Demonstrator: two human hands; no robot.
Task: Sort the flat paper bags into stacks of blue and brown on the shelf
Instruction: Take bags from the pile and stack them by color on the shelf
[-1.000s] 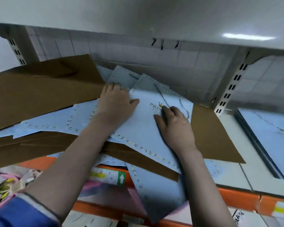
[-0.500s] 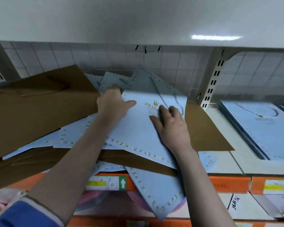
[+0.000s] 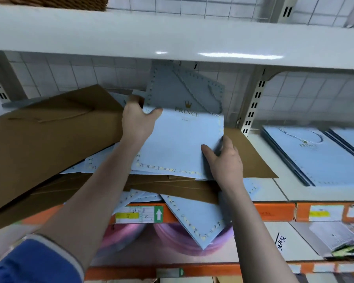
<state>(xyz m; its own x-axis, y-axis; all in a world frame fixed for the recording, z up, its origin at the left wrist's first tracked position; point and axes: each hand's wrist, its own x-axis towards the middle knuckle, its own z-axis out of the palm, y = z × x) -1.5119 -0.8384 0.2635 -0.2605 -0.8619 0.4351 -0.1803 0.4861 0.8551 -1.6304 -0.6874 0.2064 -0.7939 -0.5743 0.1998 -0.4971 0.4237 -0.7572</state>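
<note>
The shelf spans the middle of the frame, its orange front edge running across the lower centre. A mixed pile of brown bags and blue bags fills the left and centre of it. A sorted stack of blue bags lies flat at the right of the frame, well apart from the pile.

Change: half a second ago both hands lay flat on the top blue bag, pressing it onto the pile. Now the far end of that bag is raised off the pile and reaches nearly to the upper shelf board. Judgement: the bag is being separated from the pile, and its transfer to the blue stack at the right is the next step; the brown bags beneath remain unsorted.

Top blue bag: pale blue, flat, with a dotted border along its edges, a gold crown and the word "PRINCE" near its upper centre, and a rope handle lying across its face. It bends across the middle.

The left hand, at centre, grips the bag's left edge, thumb on the face and fingers behind. The right hand, at centre right, pinches the right edge, thumb on top.
</note>
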